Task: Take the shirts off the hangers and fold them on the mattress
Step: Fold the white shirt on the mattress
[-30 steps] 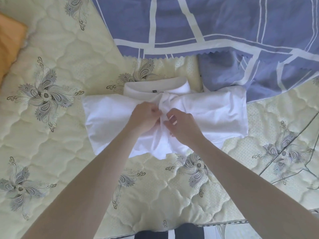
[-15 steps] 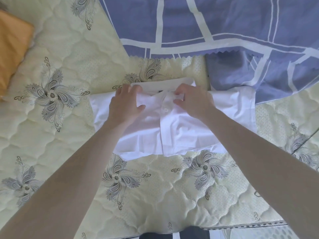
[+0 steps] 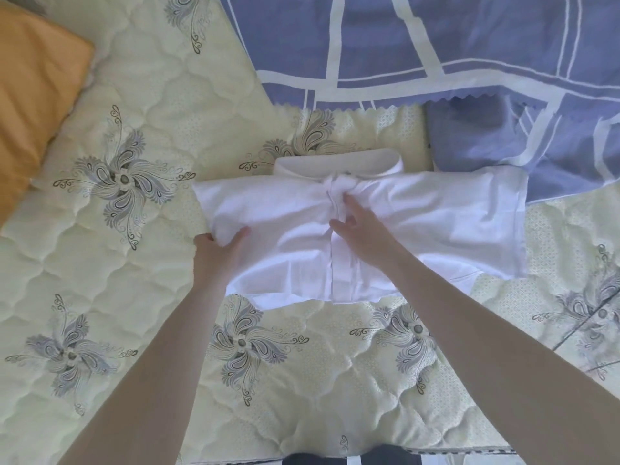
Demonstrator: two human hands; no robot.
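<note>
Left hand [image 3: 218,253] has a real grip on the left side edge of the white shirt [image 3: 436,223]: thumb on top, fingers tucked round the cloth, a bunch of fabric pinched between them. Right hand [image 3: 360,226] isn't gripping anything. Its fingers are spread and lie flat on the button strip down the middle, pinning it in place.

The shirt is front up around the middle of the mattress [image 3: 134,313], with the collar [image 3: 335,162] pointing to the far side. Its far right corner sits against the blue checked sheet [image 3: 402,45] that covers the far right part of the bed. There's an orange pillow [image 3: 33,95] at the far left edge.

Progress-wise, I'd say halfway on this one. It's off its hanger, laid out, and looks short top to bottom, so the tail is probably tucked under already. It's wide though, so both sides need folding in, and the left looks like it goes first. No hangers or other shirts in sight, so can't say how many are left.
</note>
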